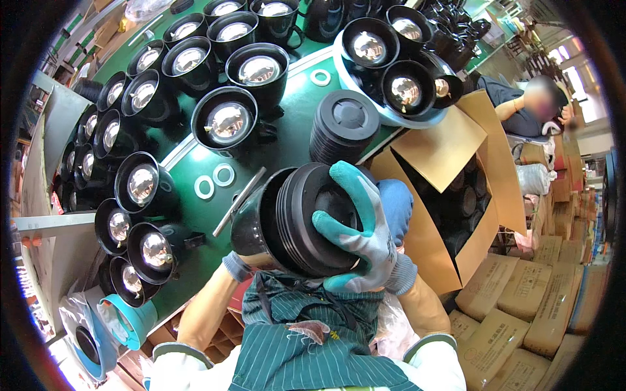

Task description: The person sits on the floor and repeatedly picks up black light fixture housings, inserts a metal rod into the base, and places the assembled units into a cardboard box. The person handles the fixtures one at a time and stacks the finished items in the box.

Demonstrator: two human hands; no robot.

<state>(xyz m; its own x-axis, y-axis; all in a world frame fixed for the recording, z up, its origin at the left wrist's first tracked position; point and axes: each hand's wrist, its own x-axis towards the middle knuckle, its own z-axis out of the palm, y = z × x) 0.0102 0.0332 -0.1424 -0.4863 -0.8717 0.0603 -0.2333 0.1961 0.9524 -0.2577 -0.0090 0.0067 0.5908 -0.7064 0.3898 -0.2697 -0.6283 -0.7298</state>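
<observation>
A glossy black cup (246,225) is tilted in front of my chest. My left hand (237,266) supports it from below and the left; its fingers are hidden behind the cup, and only the glove's cuff shows clearly. At the cup's mouth sits a ribbed black lid (303,218), possibly more than one nested together. In a grey and teal glove, my right hand (368,231) curls its fingers and thumb around the lid's outer face. Just beyond stands a stack of black ribbed lids (344,124). White rings (204,187) lie on the green table (280,140).
Many black mugs (225,120) with shiny insides crowd the table's left and far side. A white basin (391,114) holds several more. An open carton (450,215) of black pieces stands at right, stacked cartons (515,306) beyond. A person (515,107) sits at far right.
</observation>
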